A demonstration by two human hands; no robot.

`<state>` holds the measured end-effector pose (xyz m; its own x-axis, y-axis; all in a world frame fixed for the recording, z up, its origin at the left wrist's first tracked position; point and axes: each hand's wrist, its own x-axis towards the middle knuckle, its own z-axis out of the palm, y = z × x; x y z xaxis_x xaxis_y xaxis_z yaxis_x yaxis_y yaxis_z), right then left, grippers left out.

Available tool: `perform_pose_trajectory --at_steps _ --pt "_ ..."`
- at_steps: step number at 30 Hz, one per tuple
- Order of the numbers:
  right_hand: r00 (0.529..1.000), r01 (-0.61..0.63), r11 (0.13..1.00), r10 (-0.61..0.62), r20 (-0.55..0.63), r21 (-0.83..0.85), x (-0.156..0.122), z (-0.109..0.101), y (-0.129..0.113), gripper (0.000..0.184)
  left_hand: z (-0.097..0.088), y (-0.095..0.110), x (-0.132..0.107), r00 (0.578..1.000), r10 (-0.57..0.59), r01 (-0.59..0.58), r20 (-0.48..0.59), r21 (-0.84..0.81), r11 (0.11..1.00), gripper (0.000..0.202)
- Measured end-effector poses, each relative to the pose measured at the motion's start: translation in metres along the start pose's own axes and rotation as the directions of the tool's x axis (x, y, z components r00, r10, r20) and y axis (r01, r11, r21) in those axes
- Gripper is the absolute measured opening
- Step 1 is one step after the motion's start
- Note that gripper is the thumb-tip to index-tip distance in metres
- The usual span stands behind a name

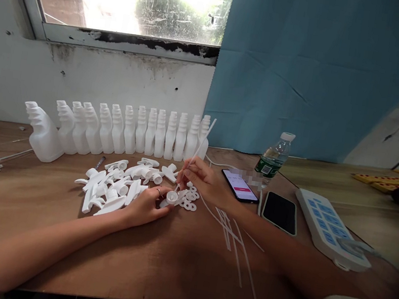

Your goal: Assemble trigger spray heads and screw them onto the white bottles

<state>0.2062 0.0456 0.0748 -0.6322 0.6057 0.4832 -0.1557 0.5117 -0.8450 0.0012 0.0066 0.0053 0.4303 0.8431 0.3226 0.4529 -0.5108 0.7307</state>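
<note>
A row of white spray bottles (pixel 150 137) stands on the table (pixel 122 268). A pile of white spray heads (pixel 123 190) lies in front of its left and middle part. The left hand (pixel 146 206) is in front of the row's middle, palm down, thumb and fingers bent around one spray head (pixel 170 199) with its round opening up. Its arm comes in low from the left. The right hand (pixel 200 178) is in front of the row's right end, its fingertips pinched shut on a thin white tube (pixel 206 137). The tube leans, and its low end meets the opening; I can't tell if it goes in. Its arm reaches in from the right, over some loose tubes (pixel 227 231).
</note>
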Motion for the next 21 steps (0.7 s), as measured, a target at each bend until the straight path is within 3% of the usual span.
perform_pose_trajectory --at_steps 9,13,17,21 --pt "1.0 -0.006 0.996 0.008 0.023 -0.086 -0.002 0.003 -0.01 0.017 0.001 0.001 0.001 1.0 0.005 -0.004 -0.016 0.076 0.997 0.039" --pt "1.0 0.003 0.968 0.003 0.026 -0.25 -0.001 0.007 -0.013 0.013 0.001 0.0 0.001 0.999 0.011 -0.008 -0.031 0.089 0.996 0.039" --pt "0.998 0.044 0.867 -0.016 0.06 -0.497 0.0 0.006 -0.004 0.009 0.001 -0.002 0.001 1.0 0.0 0.004 -0.029 0.131 0.991 0.042" --pt "0.994 0.012 0.845 0.048 0.099 -0.535 0.0 0.004 0.014 0.008 0.001 -0.004 0.002 1.0 0.013 -0.012 -0.02 0.051 0.999 0.038"
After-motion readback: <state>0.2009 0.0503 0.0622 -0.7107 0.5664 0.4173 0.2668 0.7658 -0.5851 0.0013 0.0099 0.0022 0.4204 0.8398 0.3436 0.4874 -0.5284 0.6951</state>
